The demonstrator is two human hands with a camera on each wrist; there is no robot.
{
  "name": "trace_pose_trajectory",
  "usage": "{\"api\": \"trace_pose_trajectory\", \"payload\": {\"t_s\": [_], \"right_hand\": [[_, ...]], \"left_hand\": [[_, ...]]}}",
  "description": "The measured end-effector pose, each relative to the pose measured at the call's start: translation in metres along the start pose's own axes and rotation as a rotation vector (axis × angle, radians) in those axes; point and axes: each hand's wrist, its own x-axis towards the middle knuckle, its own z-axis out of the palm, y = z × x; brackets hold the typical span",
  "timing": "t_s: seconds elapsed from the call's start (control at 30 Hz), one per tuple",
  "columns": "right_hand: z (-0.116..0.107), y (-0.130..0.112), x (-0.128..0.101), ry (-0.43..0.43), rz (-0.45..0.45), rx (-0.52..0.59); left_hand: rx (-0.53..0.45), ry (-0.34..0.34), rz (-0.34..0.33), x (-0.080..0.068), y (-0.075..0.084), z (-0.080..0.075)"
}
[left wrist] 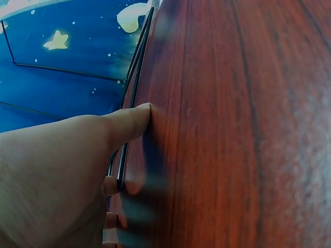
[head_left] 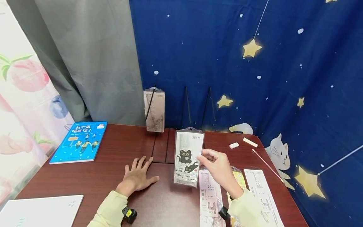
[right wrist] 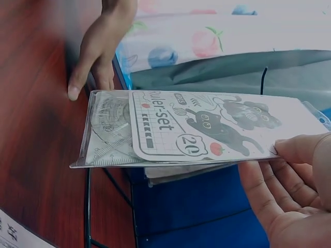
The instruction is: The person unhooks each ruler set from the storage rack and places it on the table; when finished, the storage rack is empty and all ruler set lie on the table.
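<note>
Ruler set pack point(head_left: 187, 157), cat print, held upright above table point(head_left: 113, 164) centre. Right hand point(head_left: 216, 165) pinches pack's right edge, thumb in front, fingers point(right wrist: 269, 191) behind. Left hand point(head_left: 137, 176) left of pack, fingers spread, palm flat on table. 3 more packs point(head_left: 210, 195) flat, right of pack. Blue book point(head_left: 79, 142) far left of pack. 1 pack on wire stand point(head_left: 154, 110) behind it.

Dark wooden table point(head_left: 93, 176) up front. Behind it, a starry blue backdrop point(head_left: 283, 78) and grey curtain point(head_left: 99, 63); the peach-print cloth point(head_left: 20, 94) at left looks like another curtain.
</note>
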Motion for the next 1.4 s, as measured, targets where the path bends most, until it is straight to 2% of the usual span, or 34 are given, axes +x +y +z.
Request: {"api": "trace_pose_trajectory", "payload": {"t_s": [0.2, 0.43, 0.67, 0.8, 0.93, 1.13, 1.4], "right_hand": [[0.005, -0.003, -0.015, -0.041, -0.003, -0.018], [0.014, 0.010, -0.035, -0.116, 0.016, -0.029], [0.020, 0.028, -0.047, -0.209, 0.109, -0.002], [0.021, 0.038, -0.050, -0.234, 0.150, 0.004], [0.023, 0.049, -0.051, -0.236, 0.186, -0.046], [0.027, 0.063, -0.052, -0.252, 0.300, -0.110], [0.031, 0.069, -0.054, -0.276, 0.313, -0.141]], "left_hand": [[-0.001, 0.001, -0.002, -0.001, 0.002, -0.005], [-0.004, 0.020, 0.003, 0.004, -0.005, 0.006], [0.002, 0.063, 0.015, 0.008, -0.011, 0.014], [0.002, 0.048, 0.015, 0.008, -0.011, 0.014], [-0.003, 0.038, 0.014, 0.007, -0.010, 0.012], [-0.007, 0.023, 0.007, 0.006, -0.008, 0.009], [-0.006, -0.022, -0.015, -0.001, 0.001, -0.002]]}}
